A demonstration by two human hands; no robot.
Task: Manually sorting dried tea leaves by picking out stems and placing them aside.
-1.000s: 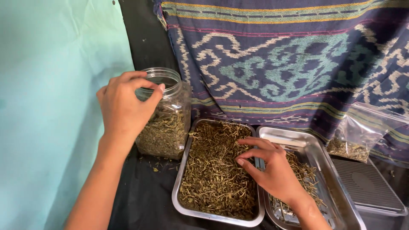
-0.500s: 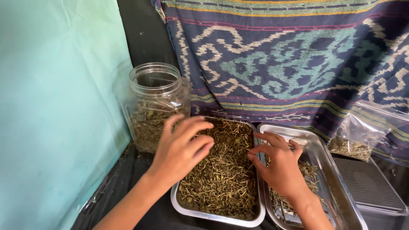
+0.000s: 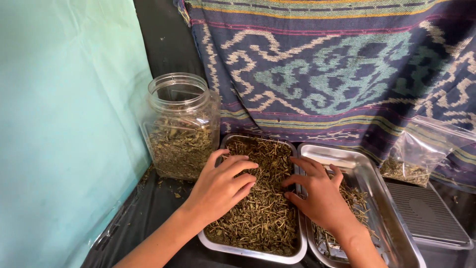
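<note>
Hands both spread: left hand (image 3: 220, 186) lies on dried herbs (image 3: 263, 208) in the steel tray (image 3: 248, 250); right hand (image 3: 320, 196) at three o'clock, apparently touching them. Open jar (image 3: 181, 126) at ten o'clock.

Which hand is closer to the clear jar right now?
Left. The left hand rests on the herbs just beside the clear jar; the right hand lies farther off, across both trays' edges.

Your worktop (image 3: 163, 208) is covered in black sheeting. Under your fingers (image 3: 238, 171) sits a steel tray of dried herbs (image 3: 263, 218); a second steel tray (image 3: 367, 178) touches it on their right. A clear jar (image 3: 181, 129) stands just left of them, with a dark scale (image 3: 426, 213) and a plastic bag (image 3: 421, 154) far right.
</note>
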